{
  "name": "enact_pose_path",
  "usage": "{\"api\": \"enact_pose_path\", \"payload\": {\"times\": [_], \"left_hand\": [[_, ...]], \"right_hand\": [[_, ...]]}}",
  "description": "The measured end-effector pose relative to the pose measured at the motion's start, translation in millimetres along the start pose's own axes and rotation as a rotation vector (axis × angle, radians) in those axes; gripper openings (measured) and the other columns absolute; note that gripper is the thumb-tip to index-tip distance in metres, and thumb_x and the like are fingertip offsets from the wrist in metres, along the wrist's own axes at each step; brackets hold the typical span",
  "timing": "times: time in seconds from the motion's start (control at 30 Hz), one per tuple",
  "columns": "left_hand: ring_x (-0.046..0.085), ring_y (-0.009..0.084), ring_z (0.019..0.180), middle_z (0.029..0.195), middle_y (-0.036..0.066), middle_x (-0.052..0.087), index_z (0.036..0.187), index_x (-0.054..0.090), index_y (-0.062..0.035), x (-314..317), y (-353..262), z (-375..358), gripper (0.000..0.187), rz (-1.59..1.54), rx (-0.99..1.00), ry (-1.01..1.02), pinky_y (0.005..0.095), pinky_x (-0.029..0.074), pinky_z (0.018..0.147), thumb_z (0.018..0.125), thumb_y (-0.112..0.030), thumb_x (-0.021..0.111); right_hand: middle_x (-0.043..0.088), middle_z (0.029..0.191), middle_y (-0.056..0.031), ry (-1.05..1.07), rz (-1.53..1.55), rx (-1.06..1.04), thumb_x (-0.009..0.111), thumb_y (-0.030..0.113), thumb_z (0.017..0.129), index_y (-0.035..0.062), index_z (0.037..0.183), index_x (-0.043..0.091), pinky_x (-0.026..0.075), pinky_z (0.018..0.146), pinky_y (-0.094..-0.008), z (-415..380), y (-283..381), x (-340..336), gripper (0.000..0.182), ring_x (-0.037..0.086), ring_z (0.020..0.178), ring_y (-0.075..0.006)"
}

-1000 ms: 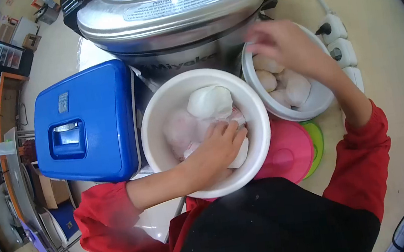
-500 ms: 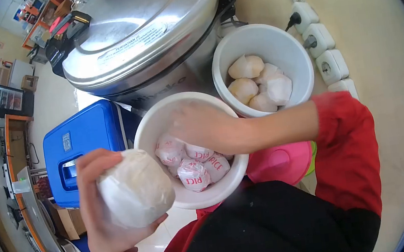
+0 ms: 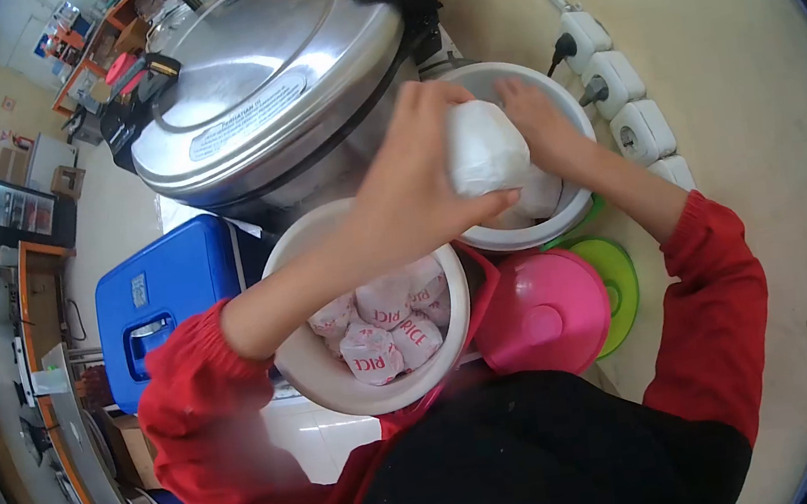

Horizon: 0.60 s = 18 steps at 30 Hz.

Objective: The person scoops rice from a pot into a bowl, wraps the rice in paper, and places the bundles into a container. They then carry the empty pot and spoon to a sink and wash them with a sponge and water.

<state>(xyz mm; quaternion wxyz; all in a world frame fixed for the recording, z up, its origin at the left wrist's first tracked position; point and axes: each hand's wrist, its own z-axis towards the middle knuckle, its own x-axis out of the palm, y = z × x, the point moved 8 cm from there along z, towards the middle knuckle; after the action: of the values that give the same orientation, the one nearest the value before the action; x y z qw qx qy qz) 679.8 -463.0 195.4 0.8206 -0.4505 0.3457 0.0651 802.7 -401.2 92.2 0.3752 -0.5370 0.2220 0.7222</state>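
My left hand (image 3: 433,163) grips a rounded white paper-wrapped bundle (image 3: 489,148), fingers over its top and thumb beneath. It is held over the near edge of a white bucket (image 3: 573,219). Just right of the bundle, my right hand (image 3: 537,123) reaches over that bucket with its visible fingers stretched out; its thumb is hidden. Part of a pale wrapped bundle (image 3: 542,193) shows below the hands inside the bucket. Under my left forearm stands another white bucket (image 3: 369,397), holding several paper-wrapped bundles (image 3: 372,355) printed "RICE" in red.
A large steel rice cooker (image 3: 254,99) with a closed lid stands behind the buckets. A blue box (image 3: 168,301) is at left. Pink (image 3: 547,310) and green (image 3: 620,291) round lids lie at right. A power strip (image 3: 616,80) with plugs runs along the wall.
My left hand has carried the white bundle from the left across to the far-right bucket. My right hand has left the RICE bucket and moved over to the other one.
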Motion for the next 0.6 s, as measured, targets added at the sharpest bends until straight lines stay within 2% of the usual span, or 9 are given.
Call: {"api": "enact_pose_path", "payload": {"times": [0.07,0.17,0.2,0.3,0.37,0.43,0.5,0.57,0.6], "left_hand": [[0.049,0.0313,0.099,0.107,0.019,0.043,0.114,0.037,0.0031,32.8,22.6,10.9,0.070,0.078,-0.007,0.082,0.0363,0.040,0.087,0.062,-0.020,0.078],[0.048,0.0389,0.103,0.111,0.023,0.041,0.116,0.032,0.0058,85.7,64.8,9.1,0.074,0.314,0.044,0.290,0.0403,0.040,0.089,0.066,-0.029,0.075],[0.046,0.0404,0.106,0.114,0.024,0.040,0.117,0.031,0.0059,102.9,81.1,7.1,0.076,0.389,-0.030,0.427,0.0405,0.039,0.091,0.067,-0.031,0.074],[0.042,0.0445,0.113,0.122,0.029,0.035,0.122,0.026,0.0062,136.2,114.9,-4.9,0.080,0.524,-0.261,0.799,0.0422,0.036,0.096,0.071,-0.038,0.070],[0.039,0.0468,0.116,0.127,0.032,0.031,0.124,0.023,0.0064,144.3,126.4,-13.0,0.082,0.509,-0.413,1.004,0.0446,0.032,0.100,0.073,-0.041,0.067],[0.036,0.0461,0.119,0.130,0.033,0.029,0.126,0.023,0.0059,136.3,122.2,-5.6,0.084,0.594,-0.369,1.054,0.0472,0.027,0.102,0.073,-0.043,0.067],[0.034,0.0439,0.122,0.130,0.032,0.030,0.126,0.024,0.0048,122.7,107.7,0.5,0.082,0.614,-0.276,0.987,0.0495,0.024,0.103,0.074,-0.044,0.065],[0.033,0.0397,0.124,0.129,0.028,0.034,0.126,0.027,0.0022,97.9,84.9,1.7,0.073,0.495,-0.107,0.786,0.0486,0.024,0.103,0.078,-0.041,0.062],[0.032,0.0373,0.125,0.129,0.026,0.035,0.126,0.030,0.0005,80.5,70.7,1.0,0.066,0.406,-0.009,0.679,0.0468,0.025,0.103,0.081,-0.038,0.060]], "right_hand": [[0.047,0.102,-0.0160,0.105,0.001,0.082,0.066,-0.003,0.054,0.0030,0.107,0.050,0.043,0.081,-0.0395,-11.6,-0.8,17.0,0.056,0.046,0.100,-0.0323],[0.041,0.115,-0.0232,0.463,0.127,0.109,0.067,-0.004,0.054,0.0008,0.121,0.043,0.037,0.093,-0.0385,-11.0,-14.4,24.4,0.072,0.041,0.107,-0.0376],[0.040,0.119,-0.0219,0.636,0.126,0.101,0.068,0.001,0.059,0.0021,0.123,0.042,0.037,0.095,-0.0379,-13.3,-11.5,14.6,0.069,0.040,0.110,-0.0367],[0.042,0.119,-0.0173,0.400,0.513,0.090,0.069,0.006,0.065,0.0036,0.123,0.042,0.037,0.093,-0.0367,-29.3,-5.4,-23.5,0.064,0.042,0.110,-0.0328],[0.049,0.108,-0.0150,0.117,0.549,0.145,0.067,0.010,0.070,0.0037,0.115,0.047,0.042,0.086,-0.0376,-44.6,-0.4,-75.3,0.050,0.049,0.103,-0.0287],[0.053,0.098,-0.0148,0.176,0.550,0.374,0.066,0.012,0.072,0.0042,0.113,0.049,0.043,0.084,-0.0365,-74.2,2.0,-100.4,0.045,0.054,0.095,-0.0277],[0.056,0.094,-0.0127,0.506,0.701,0.629,0.068,0.013,0.071,0.0046,0.113,0.050,0.043,0.084,-0.0349,-114.3,15.1,-97.7,0.047,0.055,0.092,-0.0262],[0.055,0.098,-0.0134,0.458,0.825,0.512,0.069,0.013,0.069,0.0049,0.113,0.051,0.044,0.081,-0.0341,-148.2,46.0,-76.9,0.047,0.055,0.092,-0.0270],[0.054,0.100,-0.0140,0.471,0.706,0.415,0.069,0.012,0.068,0.0050,0.112,0.052,0.045,0.081,-0.0352,-162.0,67.5,-60.1,0.048,0.054,0.094,-0.0279]]}}
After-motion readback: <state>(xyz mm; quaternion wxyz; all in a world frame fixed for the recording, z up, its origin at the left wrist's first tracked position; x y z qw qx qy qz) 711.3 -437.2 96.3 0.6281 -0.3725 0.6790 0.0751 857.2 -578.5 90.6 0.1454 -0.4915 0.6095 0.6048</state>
